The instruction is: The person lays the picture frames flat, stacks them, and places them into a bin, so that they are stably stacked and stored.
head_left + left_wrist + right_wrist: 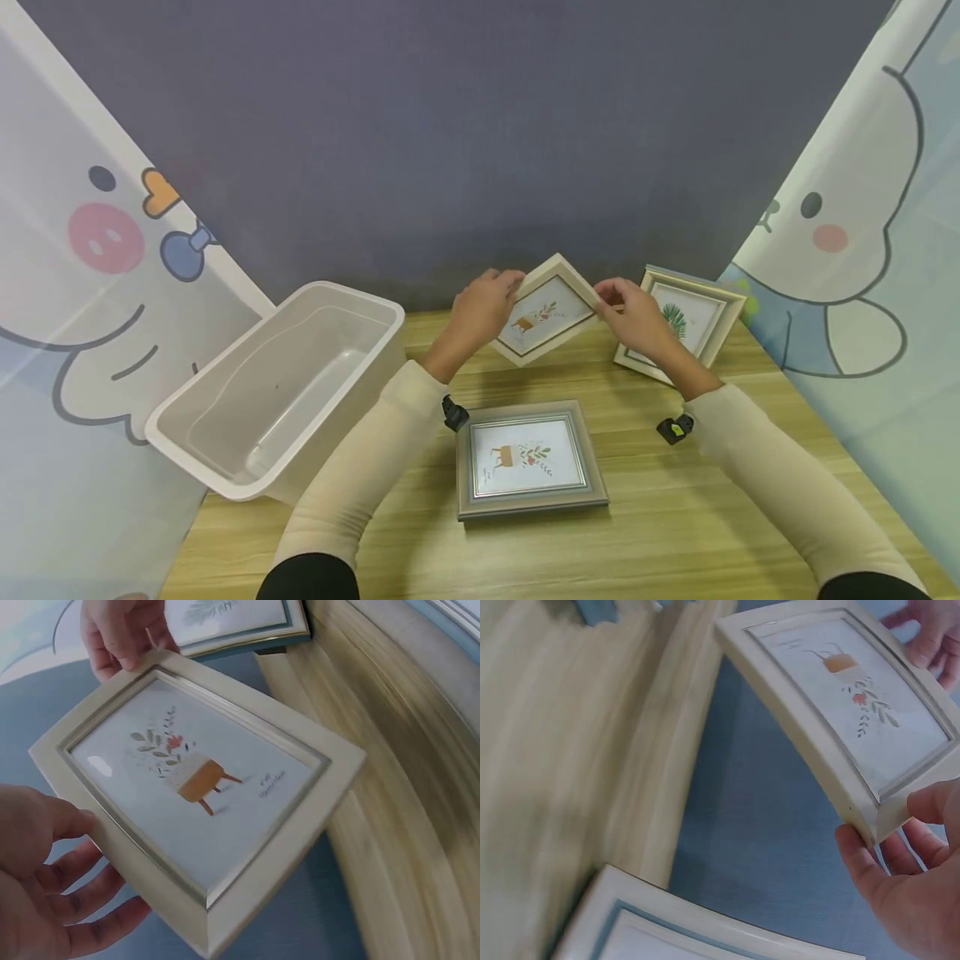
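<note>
So, a cream picture frame (546,315) is being held up over the back part of the wood-look table (540,554), pretty much between both hands. It's kept tilted, corner upward like a diamond, with the picture side turned toward the head camera. A little brownish-orange pot on legs, with leafy sprigs and a red flower, is shown in it.

One side of the frame is pinched by the left hand (483,312): the thumb is laid on the front border and the fingers are tucked behind. The opposite corner is gripped by the right hand (636,318) in much the same way, thumb in front, fingers curled round the back.

Just beside the right hand, a pale gold-edged frame (703,310) with a green palm leaf print is set at an angle by the table's back edge, partly covered by that hand and forearm. Nearer the front, a grey frame (527,493) is laid on the table face up, with a similar pot drawing in it. Over on the left, an off-white plastic bin (356,408) is placed near the table's edge. The back is taken up by a dark grey-blue panel (480,150), and cartoon-printed sheets (840,192) are hung at both sides.
</note>
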The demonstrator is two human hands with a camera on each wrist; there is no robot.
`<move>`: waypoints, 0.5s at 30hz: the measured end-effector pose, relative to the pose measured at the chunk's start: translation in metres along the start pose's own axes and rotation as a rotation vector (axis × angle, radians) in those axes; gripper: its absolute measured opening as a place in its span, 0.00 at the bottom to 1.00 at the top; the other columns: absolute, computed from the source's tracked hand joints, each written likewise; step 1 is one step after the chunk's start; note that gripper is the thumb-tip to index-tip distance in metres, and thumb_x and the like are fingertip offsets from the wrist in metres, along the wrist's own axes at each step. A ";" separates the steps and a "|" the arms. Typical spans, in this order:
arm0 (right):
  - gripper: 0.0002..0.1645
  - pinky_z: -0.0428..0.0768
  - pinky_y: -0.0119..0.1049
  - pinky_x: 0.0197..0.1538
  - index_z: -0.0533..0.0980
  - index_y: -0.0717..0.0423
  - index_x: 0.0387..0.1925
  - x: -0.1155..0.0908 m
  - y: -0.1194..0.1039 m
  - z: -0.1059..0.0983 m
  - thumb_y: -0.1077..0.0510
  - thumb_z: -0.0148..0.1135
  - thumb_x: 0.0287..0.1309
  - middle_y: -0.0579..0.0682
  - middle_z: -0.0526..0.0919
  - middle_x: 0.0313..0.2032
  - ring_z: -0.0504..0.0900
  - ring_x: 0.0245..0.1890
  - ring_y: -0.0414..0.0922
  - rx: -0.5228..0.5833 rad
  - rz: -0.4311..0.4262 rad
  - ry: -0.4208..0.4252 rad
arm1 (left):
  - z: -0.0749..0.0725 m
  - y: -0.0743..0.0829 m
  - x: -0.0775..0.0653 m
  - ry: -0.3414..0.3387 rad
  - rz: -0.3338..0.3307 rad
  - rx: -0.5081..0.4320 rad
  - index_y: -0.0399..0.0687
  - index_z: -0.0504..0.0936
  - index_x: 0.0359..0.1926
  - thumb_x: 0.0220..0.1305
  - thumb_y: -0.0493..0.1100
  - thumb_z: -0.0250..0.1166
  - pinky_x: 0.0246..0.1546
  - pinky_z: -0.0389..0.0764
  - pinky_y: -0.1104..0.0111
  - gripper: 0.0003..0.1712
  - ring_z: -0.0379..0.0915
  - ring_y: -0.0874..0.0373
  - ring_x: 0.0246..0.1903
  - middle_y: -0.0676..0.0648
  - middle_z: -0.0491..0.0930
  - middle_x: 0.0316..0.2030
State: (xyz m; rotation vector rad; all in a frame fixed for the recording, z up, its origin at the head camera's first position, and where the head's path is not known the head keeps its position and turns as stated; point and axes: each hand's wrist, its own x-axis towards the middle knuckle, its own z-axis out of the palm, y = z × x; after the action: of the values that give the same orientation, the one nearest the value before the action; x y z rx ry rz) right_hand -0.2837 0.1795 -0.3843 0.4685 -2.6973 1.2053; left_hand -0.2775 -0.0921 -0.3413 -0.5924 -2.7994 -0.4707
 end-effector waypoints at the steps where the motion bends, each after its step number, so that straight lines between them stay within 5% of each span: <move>1: 0.19 0.80 0.57 0.59 0.73 0.62 0.60 -0.003 0.001 0.001 0.56 0.53 0.76 0.62 0.78 0.51 0.79 0.55 0.60 0.008 0.002 -0.003 | -0.001 0.002 -0.001 0.004 0.021 0.025 0.57 0.75 0.68 0.78 0.46 0.57 0.19 0.73 0.65 0.21 0.82 0.52 0.35 0.44 0.81 0.56; 10: 0.22 0.81 0.56 0.57 0.70 0.65 0.62 -0.022 0.015 0.016 0.62 0.58 0.71 0.64 0.80 0.51 0.82 0.54 0.62 0.059 -0.025 -0.030 | -0.014 0.019 -0.010 -0.011 0.145 0.180 0.58 0.75 0.69 0.79 0.42 0.55 0.21 0.76 0.63 0.21 0.79 0.50 0.43 0.45 0.81 0.52; 15: 0.24 0.82 0.56 0.57 0.69 0.66 0.64 -0.031 0.014 0.025 0.61 0.60 0.71 0.65 0.81 0.51 0.83 0.53 0.63 0.089 -0.049 -0.066 | -0.019 0.028 -0.012 -0.059 0.161 0.240 0.63 0.74 0.70 0.75 0.37 0.59 0.38 0.80 0.60 0.27 0.75 0.51 0.50 0.46 0.78 0.56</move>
State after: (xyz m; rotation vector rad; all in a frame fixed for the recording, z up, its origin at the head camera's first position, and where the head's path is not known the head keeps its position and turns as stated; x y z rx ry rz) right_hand -0.2593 0.1767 -0.4191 0.5937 -2.6774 1.3239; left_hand -0.2518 -0.0787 -0.3205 -0.7783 -2.7764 -0.0846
